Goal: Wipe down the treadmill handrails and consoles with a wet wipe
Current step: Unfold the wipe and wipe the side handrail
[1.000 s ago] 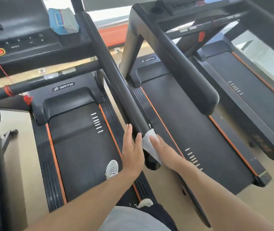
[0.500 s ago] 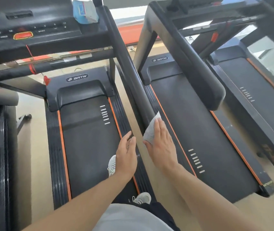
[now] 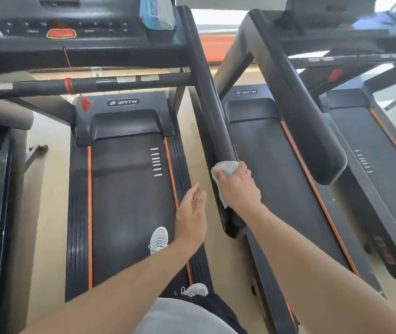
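A black right handrail (image 3: 212, 112) slopes down from the treadmill console (image 3: 76, 32) toward me. My right hand (image 3: 236, 186) grips a white wet wipe (image 3: 227, 168) wrapped over the rail near its lower end. To the left of the rail, my left hand (image 3: 191, 218) hovers with relaxed fingers, holds nothing and touches nothing. A blue pack of wipes (image 3: 157, 12) lies on the console's right side.
I stand on the treadmill belt (image 3: 129, 201), grey shoes visible. A front crossbar (image 3: 83, 84) with a red safety cord runs below the console. Further treadmills stand at left and right; the neighbour's thick handrail (image 3: 312, 131) lies close on the right.
My right hand has slid the wipe up the handrail from its end cap and now wraps round it. My left hand came off the rail and drifted left. The view tilted up.
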Action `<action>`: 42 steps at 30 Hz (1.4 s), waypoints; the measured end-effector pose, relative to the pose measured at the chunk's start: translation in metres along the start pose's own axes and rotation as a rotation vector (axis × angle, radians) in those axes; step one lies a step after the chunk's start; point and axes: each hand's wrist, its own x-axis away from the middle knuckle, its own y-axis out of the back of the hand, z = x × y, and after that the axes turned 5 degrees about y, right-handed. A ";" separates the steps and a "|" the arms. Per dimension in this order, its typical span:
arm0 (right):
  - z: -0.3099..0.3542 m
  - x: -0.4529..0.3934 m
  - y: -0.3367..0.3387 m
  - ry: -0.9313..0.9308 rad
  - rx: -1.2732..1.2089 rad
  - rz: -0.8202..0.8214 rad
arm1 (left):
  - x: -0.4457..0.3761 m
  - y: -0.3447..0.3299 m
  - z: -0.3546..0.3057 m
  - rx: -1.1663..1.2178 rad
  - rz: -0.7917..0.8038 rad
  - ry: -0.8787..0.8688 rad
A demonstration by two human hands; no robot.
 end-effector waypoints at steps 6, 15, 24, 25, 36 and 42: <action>0.024 -0.027 -0.005 0.038 0.224 -0.081 | -0.034 0.004 -0.010 0.007 0.011 0.038; 0.071 -0.091 0.000 0.071 0.320 -0.150 | -0.093 0.018 -0.038 0.022 0.046 0.043; 0.134 -0.174 0.000 0.099 0.365 -0.216 | -0.149 0.053 -0.056 0.049 0.063 0.092; 0.139 -0.180 0.000 0.127 0.404 -0.224 | -0.153 0.055 -0.056 0.057 0.059 0.099; 0.166 -0.229 0.010 0.166 0.398 -0.120 | -0.155 0.079 -0.043 0.137 -0.015 0.150; 0.127 -0.184 0.018 0.026 0.118 -0.026 | -0.132 0.072 -0.048 0.108 0.028 0.029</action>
